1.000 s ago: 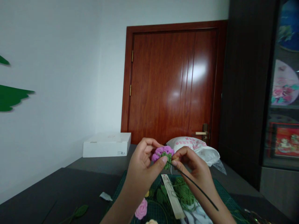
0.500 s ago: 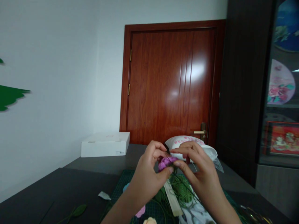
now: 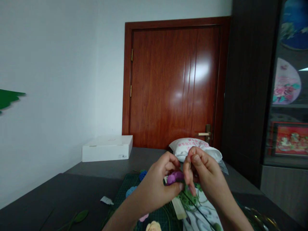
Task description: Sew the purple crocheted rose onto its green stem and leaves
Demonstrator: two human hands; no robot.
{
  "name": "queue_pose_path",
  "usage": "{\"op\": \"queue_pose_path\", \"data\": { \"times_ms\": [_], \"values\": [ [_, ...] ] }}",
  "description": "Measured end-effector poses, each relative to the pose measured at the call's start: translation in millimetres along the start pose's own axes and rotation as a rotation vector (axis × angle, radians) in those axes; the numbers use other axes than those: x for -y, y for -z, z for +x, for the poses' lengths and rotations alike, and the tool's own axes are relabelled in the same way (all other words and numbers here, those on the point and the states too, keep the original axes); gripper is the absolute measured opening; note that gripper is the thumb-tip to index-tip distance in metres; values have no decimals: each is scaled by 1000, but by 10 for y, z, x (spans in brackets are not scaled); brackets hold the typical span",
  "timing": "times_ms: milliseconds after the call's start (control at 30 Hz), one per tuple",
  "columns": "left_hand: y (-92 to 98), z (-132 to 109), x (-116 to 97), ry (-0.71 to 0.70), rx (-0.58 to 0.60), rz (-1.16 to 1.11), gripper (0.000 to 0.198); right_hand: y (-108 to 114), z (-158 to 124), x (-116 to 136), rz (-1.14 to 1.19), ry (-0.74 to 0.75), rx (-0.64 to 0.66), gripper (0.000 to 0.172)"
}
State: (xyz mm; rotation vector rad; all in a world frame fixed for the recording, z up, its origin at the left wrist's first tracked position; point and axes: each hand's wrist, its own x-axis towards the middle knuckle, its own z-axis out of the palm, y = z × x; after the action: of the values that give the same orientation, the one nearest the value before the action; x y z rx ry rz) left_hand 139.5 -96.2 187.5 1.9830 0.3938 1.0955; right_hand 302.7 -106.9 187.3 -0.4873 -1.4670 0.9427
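My left hand (image 3: 157, 183) is shut on a purple crochet flower (image 3: 174, 177), held from the left side. My right hand (image 3: 204, 170) presses against the flower's right side, its fingers hiding that edge. A thin black stem wire (image 3: 196, 208) runs down and to the right below the hands. Its upper end is hidden. Beneath them lie a tangle of green yarn (image 3: 187, 200) and a pale wooden strip (image 3: 178, 208). Blue crochet flowers (image 3: 131, 191), a pink one (image 3: 143, 218) and a cream one (image 3: 153, 226) sit near my left forearm.
A green cutting mat (image 3: 163, 218) and patterned cloth (image 3: 203, 215) lie on the dark table (image 3: 91, 189). Behind stand a white box (image 3: 107, 149) and a white plastic bag (image 3: 190, 147). A green-leaved stem (image 3: 80, 216) lies left; a brown door (image 3: 173, 80) is beyond.
The view has tilted up, so the objects sit lower in the picture. My hands have closed in around the flower, and my right hand now covers its right side. More blue flowers show at the mat's far edge.
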Motion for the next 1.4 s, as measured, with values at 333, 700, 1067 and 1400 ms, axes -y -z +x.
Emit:
{"op": "queue_pose_path", "data": {
  "times_ms": [333,700,1067,1400],
  "values": [
    [95,22,36,27,31,-87,33,42,6,77,-255,81,60,53],
    [153,82,105,55,-14,-117,28,67,50,-35,-424,102,80,40],
    [275,45,26,97,116,-26,26,28,103,-94,186,30,27,33],
    [335,17,-24,108,279,177,25,515,243,-49,659,185,-318,35]
  ]
}}
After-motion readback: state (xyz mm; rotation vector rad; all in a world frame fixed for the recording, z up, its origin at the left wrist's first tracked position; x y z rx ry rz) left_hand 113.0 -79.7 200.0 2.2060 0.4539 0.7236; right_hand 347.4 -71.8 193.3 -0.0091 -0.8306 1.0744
